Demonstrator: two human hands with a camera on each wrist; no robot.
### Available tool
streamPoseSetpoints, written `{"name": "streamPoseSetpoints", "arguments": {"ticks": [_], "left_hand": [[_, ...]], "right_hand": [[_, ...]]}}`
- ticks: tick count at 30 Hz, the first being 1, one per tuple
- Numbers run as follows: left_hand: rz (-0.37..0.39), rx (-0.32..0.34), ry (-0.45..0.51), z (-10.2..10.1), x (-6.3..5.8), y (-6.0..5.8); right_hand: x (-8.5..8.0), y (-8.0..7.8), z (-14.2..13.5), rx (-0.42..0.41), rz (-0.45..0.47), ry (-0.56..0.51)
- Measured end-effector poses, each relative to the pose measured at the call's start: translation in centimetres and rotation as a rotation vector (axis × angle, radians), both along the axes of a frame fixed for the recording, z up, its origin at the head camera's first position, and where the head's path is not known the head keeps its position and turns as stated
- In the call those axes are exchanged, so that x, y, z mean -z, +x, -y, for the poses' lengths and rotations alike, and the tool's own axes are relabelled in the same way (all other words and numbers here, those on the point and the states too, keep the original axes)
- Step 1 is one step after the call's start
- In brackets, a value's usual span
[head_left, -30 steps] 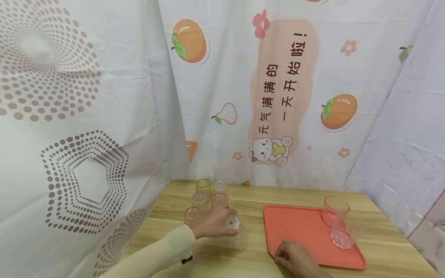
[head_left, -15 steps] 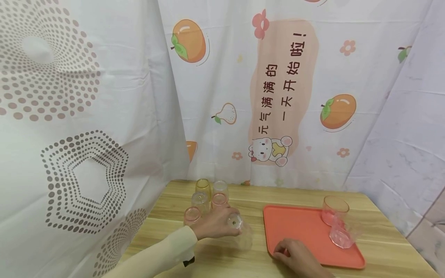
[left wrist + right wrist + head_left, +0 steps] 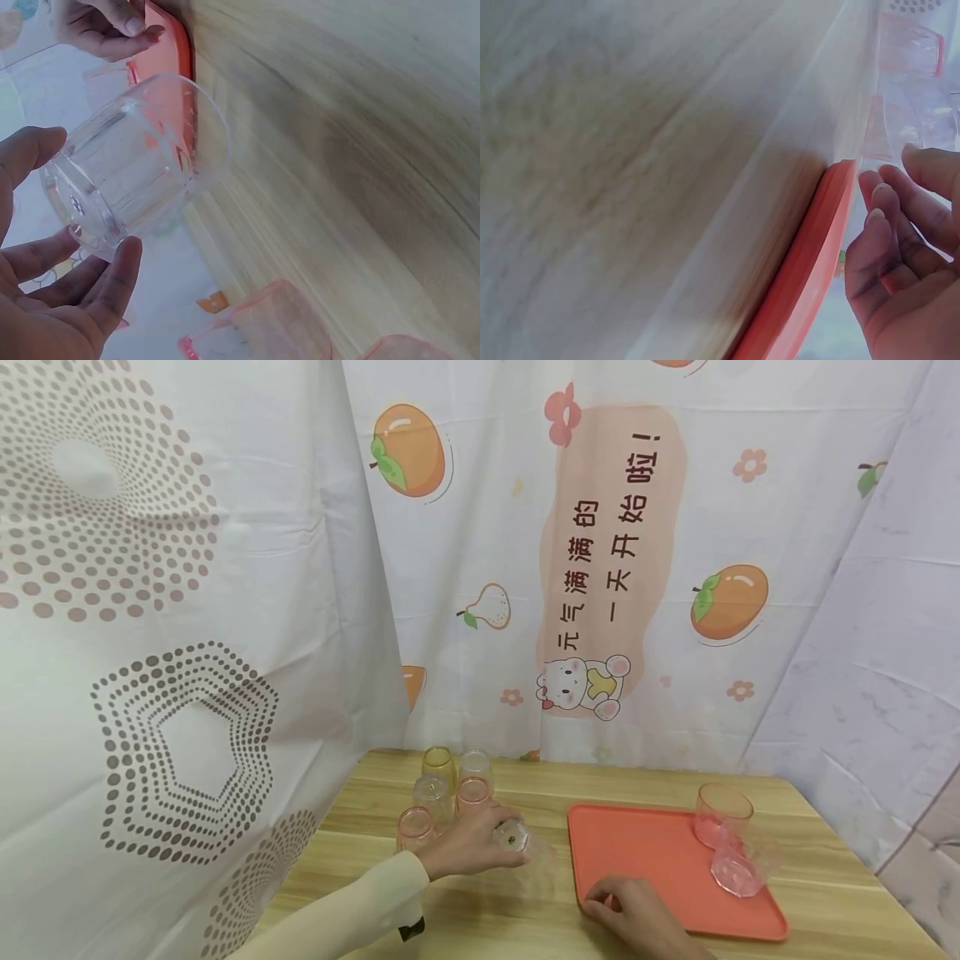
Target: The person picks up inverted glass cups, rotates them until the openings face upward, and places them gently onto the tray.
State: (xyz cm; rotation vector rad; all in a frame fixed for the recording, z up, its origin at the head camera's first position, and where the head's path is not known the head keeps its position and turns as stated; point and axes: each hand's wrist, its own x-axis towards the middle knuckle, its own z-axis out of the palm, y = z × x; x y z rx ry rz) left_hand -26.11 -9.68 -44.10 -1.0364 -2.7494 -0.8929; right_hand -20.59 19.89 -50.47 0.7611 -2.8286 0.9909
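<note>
My left hand pinches a clear drinking glass by its base, between thumb and fingers. In the head view the glass is tilted, base up, with its mouth towards the lower right. My right hand is at the near left corner of a red tray, fingers loosely curled around nothing. In the right wrist view its fingertips are close to the tray's rim; contact is unclear. Towards the tray's right side are a pinkish glass, mouth up, and a faceted clear glass that looks tipped over.
Left of the held glass stand several upturned glasses: a yellow one, a clear one beside it, another clear one, a pink one and a nearer pink one. A printed curtain hangs behind the wooden table.
My left hand has shifted slightly rightwards with the clear glass, away from the other glasses, and the glass leans more. My right hand has moved slightly left at the tray corner.
</note>
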Motion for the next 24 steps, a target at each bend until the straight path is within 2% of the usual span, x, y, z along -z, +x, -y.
{"name": "streamPoseSetpoints", "arguments": {"ticks": [4, 8, 12, 18, 24], "left_hand": [[0.032, 0.048, 0.067, -0.5, 0.1, -0.1], [0.115, 0.067, 0.128, -0.8, 0.2, 0.1], [0.159, 0.045, 0.143, -1.0, 0.3, 0.3], [0.225, 0.013, 0.174, -1.3, 0.9, 0.3], [0.277, 0.001, 0.215, -1.5, 1.2, 0.3]], "right_hand": [[-0.2, 0.1, 0.3, 0.016, 0.021, -0.035], [-0.4, 0.1, 0.4, 0.031, 0.083, -0.092], [-0.5, 0.2, 0.6, 0.052, 0.144, -0.150], [-0.6, 0.2, 1.0, 0.104, 0.189, -0.216], [-1.2, 0.3, 1.1, 0.093, 0.254, -0.335]]}}
